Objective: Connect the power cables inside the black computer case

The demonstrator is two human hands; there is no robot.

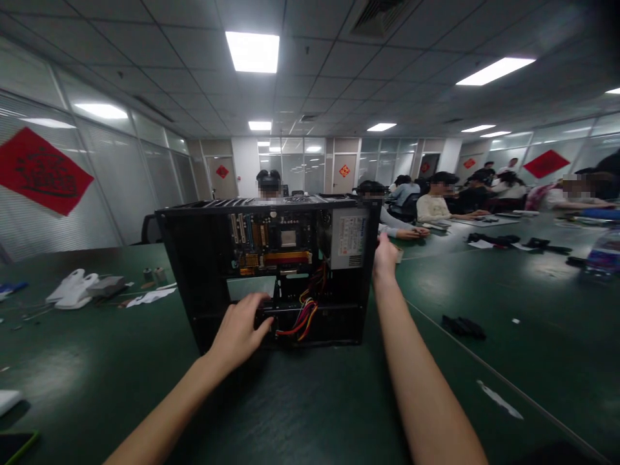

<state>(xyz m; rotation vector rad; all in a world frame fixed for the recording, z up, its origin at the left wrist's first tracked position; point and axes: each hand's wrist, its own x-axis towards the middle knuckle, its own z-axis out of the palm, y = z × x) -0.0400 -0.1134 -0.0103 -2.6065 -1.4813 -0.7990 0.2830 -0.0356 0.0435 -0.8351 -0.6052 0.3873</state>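
Observation:
A black computer case [177,271] stands in front of me on the green table, its open side facing me. Inside it are a motherboard [252,234], a silver power supply [345,239] and a bundle of coloured cables [306,316]. My left hand [242,326] reaches into the lower part, fingers bent over a black crossbar beside the cables, thumb below. On the right side of the case, my right hand [385,259] grips the edge; most of its fingers are hidden behind the panel.
White plastic bags [75,287], a grey box [107,286] and papers [151,296] lie to the left. Right of the case are a dark cloth-like item [464,327] and a white strip [500,399]. Several people sit around the table farther back.

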